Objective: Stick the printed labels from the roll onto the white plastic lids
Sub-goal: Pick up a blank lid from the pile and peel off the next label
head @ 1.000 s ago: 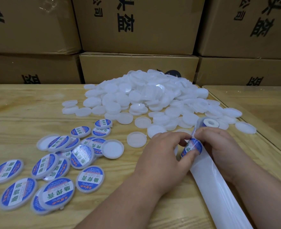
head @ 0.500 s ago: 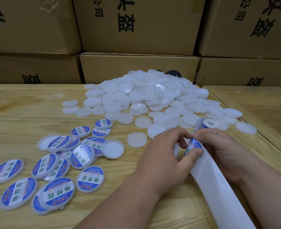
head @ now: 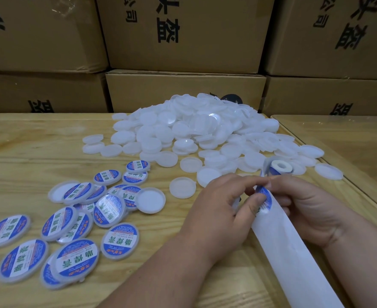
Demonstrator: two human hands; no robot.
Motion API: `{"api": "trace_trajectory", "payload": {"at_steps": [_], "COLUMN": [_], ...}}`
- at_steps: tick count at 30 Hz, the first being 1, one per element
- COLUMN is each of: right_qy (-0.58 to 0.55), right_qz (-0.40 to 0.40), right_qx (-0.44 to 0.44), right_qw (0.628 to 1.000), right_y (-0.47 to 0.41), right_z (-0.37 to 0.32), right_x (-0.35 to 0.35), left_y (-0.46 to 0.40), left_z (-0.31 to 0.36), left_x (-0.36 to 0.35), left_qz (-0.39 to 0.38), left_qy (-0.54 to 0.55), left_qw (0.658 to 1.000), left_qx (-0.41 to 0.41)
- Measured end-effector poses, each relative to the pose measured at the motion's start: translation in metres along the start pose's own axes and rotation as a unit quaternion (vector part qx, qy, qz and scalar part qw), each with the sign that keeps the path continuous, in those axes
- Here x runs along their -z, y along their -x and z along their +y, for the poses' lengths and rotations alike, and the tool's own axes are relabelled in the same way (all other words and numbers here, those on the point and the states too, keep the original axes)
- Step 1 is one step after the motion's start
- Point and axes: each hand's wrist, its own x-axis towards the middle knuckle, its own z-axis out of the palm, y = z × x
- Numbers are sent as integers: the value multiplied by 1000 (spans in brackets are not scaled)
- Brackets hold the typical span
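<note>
Head view: left hand (head: pixel 218 210) pinches the label (head: pixel 263 200) between thumb and forefinger, apparently peeling it, while right hand (head: pixel 303 207) curls round the backing strip (head: pixel 294 258) to steady it, roll (head: pixel 279 168) just beyond; bare lids (head: pixel 196 130) heaped behind, labelled lids (head: pixel 76 221) spread left on the table (head: pixel 27 141)

Labelled lids (head: pixel 72 230) lie left on the table (head: pixel 16 141), the unlabelled heap (head: pixel 194 130) behind, boxes (head: pixel 183 32) beyond.
</note>
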Motion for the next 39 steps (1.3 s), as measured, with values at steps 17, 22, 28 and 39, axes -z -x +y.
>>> {"api": "trace_trajectory", "payload": {"at_steps": [17,22,28,39], "right_qy": [-10,0,25,28], "right_qz": [-23,-34,10,81], "right_qx": [-27,-23,-18,-7], "right_qw": [999,999,999,996], "right_y": [-3,0,1,-2], "right_z": [5,3,2,-1], "right_x": [2,-1,-3,3], "left_y": [-1,-1,-1,-1], "left_z": [-2,-2,-1,-4], "left_x": [-2,-2,-1,-1], "left_qz": [-17,-20,-28,47], "left_qy": [10,14,16,106], "left_qw": [1000,1000,999,992], "left_qx": [-9,-16,-21,47]}}
